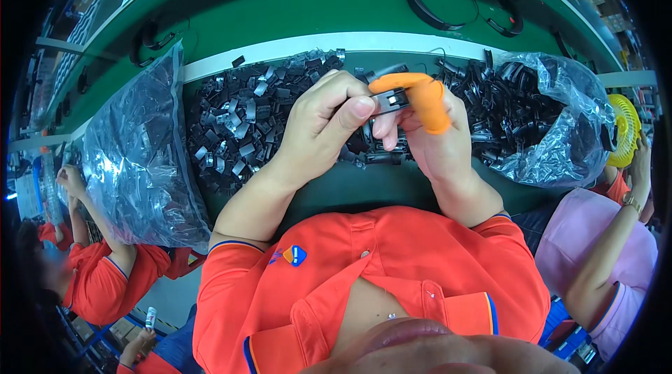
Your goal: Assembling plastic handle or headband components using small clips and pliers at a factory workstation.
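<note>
Closest to me, my two forearms rise from the orange shirt (364, 269) and meet over the green bench (364, 188). My left hand (318, 122) pinches a small black plastic part (389, 100) between thumb and forefinger, thumb pressed flat against its near face. My right hand (427, 132), with orange rubber finger cots (420, 97) on thumb and forefinger, closes on the same part from the other side, so the piece sits clamped between both hands, lifted just above the bench. Beyond the hands lies a big loose heap of black clips (245, 122), and to the right an open clear bag (553, 122) spills longer black pieces. I judge the work far from finished: one piece is in hand and both piles look large. To the left stands a full plastic bag (136, 150). Farther back, black headbands (434, 13) rest on the green belt. Co-workers sit at either side.
</note>
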A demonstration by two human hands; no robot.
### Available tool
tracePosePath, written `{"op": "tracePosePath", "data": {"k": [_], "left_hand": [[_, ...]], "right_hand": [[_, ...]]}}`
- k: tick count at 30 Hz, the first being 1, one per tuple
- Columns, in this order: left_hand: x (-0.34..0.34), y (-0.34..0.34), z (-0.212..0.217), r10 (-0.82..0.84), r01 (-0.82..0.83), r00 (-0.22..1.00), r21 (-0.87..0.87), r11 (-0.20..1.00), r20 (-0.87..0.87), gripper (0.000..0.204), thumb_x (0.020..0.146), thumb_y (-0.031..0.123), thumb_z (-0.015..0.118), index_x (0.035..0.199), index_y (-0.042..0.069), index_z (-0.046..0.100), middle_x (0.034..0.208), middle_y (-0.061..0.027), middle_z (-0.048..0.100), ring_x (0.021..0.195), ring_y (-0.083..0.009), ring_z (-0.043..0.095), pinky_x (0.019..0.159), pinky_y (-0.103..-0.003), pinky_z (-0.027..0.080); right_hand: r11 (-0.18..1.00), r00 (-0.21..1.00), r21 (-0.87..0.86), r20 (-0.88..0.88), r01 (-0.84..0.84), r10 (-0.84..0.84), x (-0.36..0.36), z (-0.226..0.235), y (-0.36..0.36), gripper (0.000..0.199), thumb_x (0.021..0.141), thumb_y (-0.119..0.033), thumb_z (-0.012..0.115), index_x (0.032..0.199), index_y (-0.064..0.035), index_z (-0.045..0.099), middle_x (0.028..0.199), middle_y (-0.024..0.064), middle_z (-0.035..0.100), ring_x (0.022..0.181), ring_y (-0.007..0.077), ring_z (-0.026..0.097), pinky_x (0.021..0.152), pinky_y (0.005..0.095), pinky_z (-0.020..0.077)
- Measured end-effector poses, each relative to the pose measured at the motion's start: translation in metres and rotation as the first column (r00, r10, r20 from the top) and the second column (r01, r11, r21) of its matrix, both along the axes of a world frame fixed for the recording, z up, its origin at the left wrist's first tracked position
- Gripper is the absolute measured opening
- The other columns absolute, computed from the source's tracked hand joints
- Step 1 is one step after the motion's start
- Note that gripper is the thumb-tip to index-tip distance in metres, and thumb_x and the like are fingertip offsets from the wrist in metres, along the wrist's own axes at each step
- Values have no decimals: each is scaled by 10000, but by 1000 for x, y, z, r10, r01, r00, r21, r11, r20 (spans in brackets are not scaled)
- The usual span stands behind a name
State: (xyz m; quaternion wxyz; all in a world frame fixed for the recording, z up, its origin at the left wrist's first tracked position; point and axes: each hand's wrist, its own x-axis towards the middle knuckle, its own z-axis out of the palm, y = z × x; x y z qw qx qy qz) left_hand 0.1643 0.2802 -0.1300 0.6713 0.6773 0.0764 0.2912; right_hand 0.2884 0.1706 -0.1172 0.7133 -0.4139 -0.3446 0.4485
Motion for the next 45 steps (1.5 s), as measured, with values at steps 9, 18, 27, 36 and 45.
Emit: {"op": "tracePosePath", "data": {"k": [9,18,27,36,45], "left_hand": [[-2,0,16,83,25,986,626,780,-142,260,807,230,609,942,35,501,784,-89,523,727,-261,509,721,-328,378],[-6,-4,11,26,113,975,587,802,-223,370,674,-22,566,1015,10,426,856,-142,524,706,-351,553,588,-396,458],[-6,-3,13,-434,435,880,-40,899,-192,320,803,119,617,1064,13,466,955,-102,575,887,-214,597,780,-308,472],[-8,9,12,-565,536,818,-213,817,-110,338,917,186,467,1179,-26,472,1017,-109,611,962,-165,577,832,-262,445],[-14,23,21,-201,225,968,-177,958,148,423,902,268,479,1169,-59,442,1036,-169,591,877,-208,614,824,-333,473]], "right_hand": [[963,913,-180,391,201,-117,2,13,0,163,864,-177,578,930,-29,566,665,-25,545,522,10,464,456,140,330],[979,992,-201,126,36,-10,10,8,-5,143,858,-134,575,957,-32,563,701,-6,550,565,38,480,495,166,363],[990,991,-141,133,25,-6,16,6,-6,150,855,-154,572,901,-11,574,696,4,554,503,23,423,464,162,346],[984,997,-158,0,-78,79,24,12,-4,208,826,-176,605,922,3,561,704,-9,534,478,12,385,458,158,322],[999,985,47,-170,-10,18,52,-6,10,421,918,-363,446,1095,13,507,624,-25,418,540,59,333,538,203,295]]}}
